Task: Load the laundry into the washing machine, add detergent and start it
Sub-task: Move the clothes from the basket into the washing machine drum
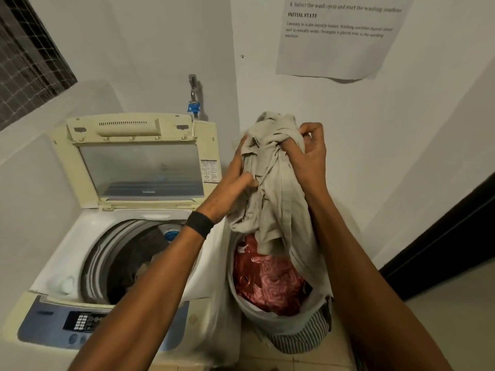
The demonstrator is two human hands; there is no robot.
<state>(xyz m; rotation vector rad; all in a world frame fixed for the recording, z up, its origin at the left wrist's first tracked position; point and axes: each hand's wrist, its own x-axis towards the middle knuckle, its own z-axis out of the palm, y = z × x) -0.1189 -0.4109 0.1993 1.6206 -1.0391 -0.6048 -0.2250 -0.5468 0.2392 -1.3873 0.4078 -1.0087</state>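
Note:
A beige garment [270, 188] hangs bunched above the laundry basket [302, 336], lifted by both hands. My left hand [235, 178] grips its left side and my right hand [312, 153] clutches its top. Red patterned cloth [267, 279] fills the striped basket below. The top-loading washing machine [67, 266] stands at the left with its lid [139, 167] raised. Some dark laundry [139, 261] lies inside the drum, partly hidden by my left forearm.
The control panel [83, 321] runs along the machine's front edge. A tap with a blue fitting [193, 103] sits on the wall behind the lid. A printed sheet [340, 36] hangs on the right wall. A dark doorway [442, 250] lies at the right.

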